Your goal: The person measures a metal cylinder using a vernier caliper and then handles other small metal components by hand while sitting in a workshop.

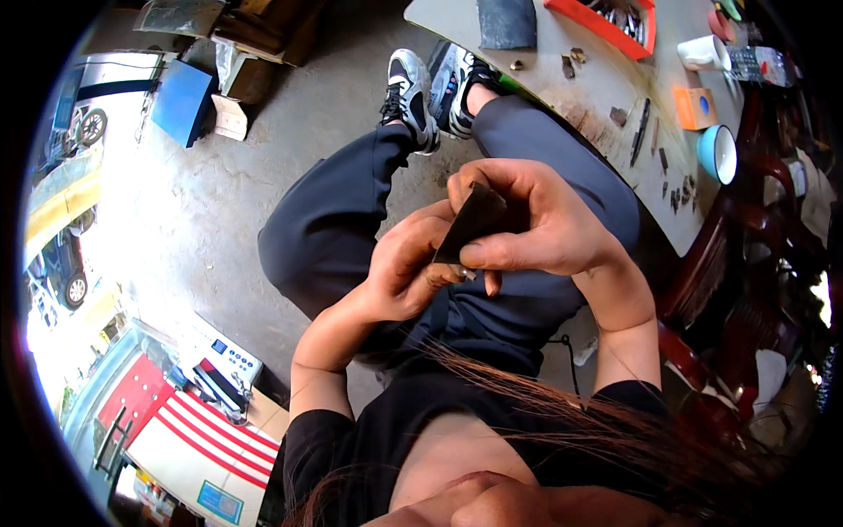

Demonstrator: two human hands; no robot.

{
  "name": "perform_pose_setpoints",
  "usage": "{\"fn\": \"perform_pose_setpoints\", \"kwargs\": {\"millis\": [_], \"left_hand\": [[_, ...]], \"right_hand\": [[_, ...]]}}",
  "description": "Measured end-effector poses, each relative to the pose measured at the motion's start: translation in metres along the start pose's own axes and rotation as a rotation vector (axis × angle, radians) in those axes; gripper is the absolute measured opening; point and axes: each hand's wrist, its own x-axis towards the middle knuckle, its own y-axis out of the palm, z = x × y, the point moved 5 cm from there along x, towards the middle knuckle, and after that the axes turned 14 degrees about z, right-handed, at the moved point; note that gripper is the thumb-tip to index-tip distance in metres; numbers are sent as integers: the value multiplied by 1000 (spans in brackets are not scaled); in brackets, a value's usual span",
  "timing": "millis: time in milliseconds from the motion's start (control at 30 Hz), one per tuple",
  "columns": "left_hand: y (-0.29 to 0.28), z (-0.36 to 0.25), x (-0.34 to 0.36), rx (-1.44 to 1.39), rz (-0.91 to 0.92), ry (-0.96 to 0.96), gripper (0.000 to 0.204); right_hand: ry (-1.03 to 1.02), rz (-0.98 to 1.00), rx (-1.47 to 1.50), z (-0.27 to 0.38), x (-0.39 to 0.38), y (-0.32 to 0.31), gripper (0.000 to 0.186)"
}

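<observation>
Above my lap, both hands are closed round a dark brown, flat piece that looks like folded sandpaper (472,220). My left hand (411,263) grips its lower left edge, thumb and fingers pressed together. From the right, my right hand (536,220) pinches it, with the thumb on its lower corner and the fingers curled behind its top. A small pale tip (469,275) shows by my left fingertips; what it belongs to is hidden. Whether anything else lies between the fingers cannot be seen.
At the upper right, a pale table (597,114) bears a dark sheet (507,24), a red-orange box (606,31) of small pieces, a black pen (640,132), an orange box (695,108), a blue bowl (717,155) and a white cup (703,54). Dark wooden furniture (702,255) stands at the right.
</observation>
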Motion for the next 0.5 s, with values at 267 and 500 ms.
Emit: {"fn": "perform_pose_setpoints", "kwargs": {"millis": [267, 500], "left_hand": [[-1, 10, -9, -117, 85, -73, 55], [-6, 6, -6, 35, 41, 23, 51]], "right_hand": [[-86, -101, -63, 3, 1, 2, 22], [-118, -72, -53, 2, 4, 7, 25]]}}
